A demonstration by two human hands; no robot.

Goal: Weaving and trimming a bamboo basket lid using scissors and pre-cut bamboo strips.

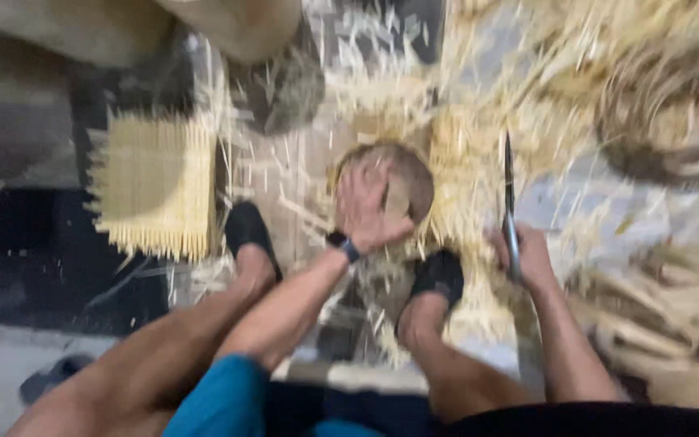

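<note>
Straw-littered floor lies under me; my left hand (368, 212) presses flat on a round wooden block (390, 182), my right hand (525, 257) grips a knife (510, 198) upright, seemingly between cuts.

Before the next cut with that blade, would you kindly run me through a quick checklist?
1. Right hand grips the blade, tip up: ok.
2. Left hand rests flat on the round block: ok.
3. Blade apart from the left hand: ok.
4. Feet in black sandals close under the block: not ok.
5. Floor strewn with straw-coloured slivers: not ok.
6. Blade edge condition: cannot tell, the picture is blurred.
</note>
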